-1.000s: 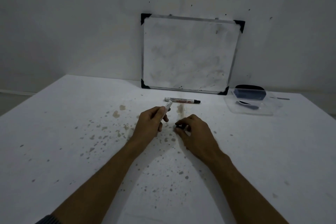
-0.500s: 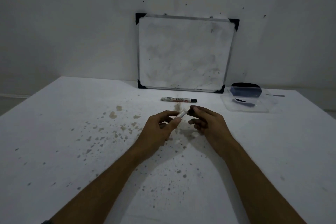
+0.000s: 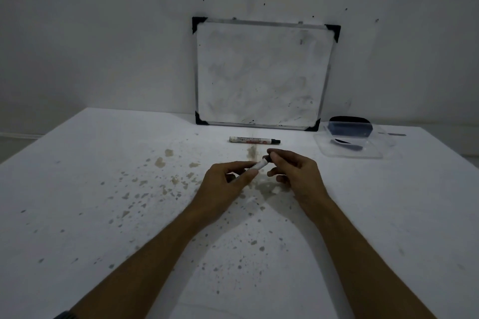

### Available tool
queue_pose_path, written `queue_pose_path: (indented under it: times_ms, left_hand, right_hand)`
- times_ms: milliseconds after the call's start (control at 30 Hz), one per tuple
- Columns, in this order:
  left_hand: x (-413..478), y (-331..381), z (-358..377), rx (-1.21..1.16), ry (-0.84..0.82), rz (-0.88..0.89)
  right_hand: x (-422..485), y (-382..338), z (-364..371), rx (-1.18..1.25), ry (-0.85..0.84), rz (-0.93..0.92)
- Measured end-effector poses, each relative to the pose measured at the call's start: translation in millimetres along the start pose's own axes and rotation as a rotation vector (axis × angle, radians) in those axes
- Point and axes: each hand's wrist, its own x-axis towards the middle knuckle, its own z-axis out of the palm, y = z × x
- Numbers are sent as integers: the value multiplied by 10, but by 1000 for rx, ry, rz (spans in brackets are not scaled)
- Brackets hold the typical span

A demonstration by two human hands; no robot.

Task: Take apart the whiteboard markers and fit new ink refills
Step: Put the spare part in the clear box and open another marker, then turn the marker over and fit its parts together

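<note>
Both hands raised closer, left hand (image 3: 228,181) gripping marker (image 3: 260,164), right hand (image 3: 298,171) pinching cap (image 3: 267,157)

At twelve o'clock we find a white marker with a black cap (image 3: 254,140) lying crosswise on the stained white table (image 3: 90,189), and behind it a smudged whiteboard with black corners (image 3: 261,73) leaning on the wall, closing that way. At two o'clock a clear plastic tray holding dark pieces (image 3: 352,142) blocks the far right. From seven to ten o'clock, and from three to five, we see bare tabletop to pass over.
</note>
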Motion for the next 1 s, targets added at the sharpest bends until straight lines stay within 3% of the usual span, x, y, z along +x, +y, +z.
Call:
queue_pose_path:
  times_ms: [200,600,767,867,933,1000]
  left_hand:
    - [1,30,-16,-153,-63,-72]
    - [27,11,-194,-279,-223,-100]
    - [79,80,-185,-344,-219,-189]
    - [154,152,-183,-552,-120,-193]
    - [180,153,-182,-628,-49,-168]
    - [161,136,-185,-641,-34,-156]
  right_hand:
    - [-30,-12,99,-142,-13,-221]
    - [-51,52,97,-13,-131,-107]
    - [-67,29,177,-60,-151,-93]
    - [-66,3,317,-23,12,-88]
    - [-61,-23,360,-134,112,-145]
    - [-97,-27,386,-247,61,-173]
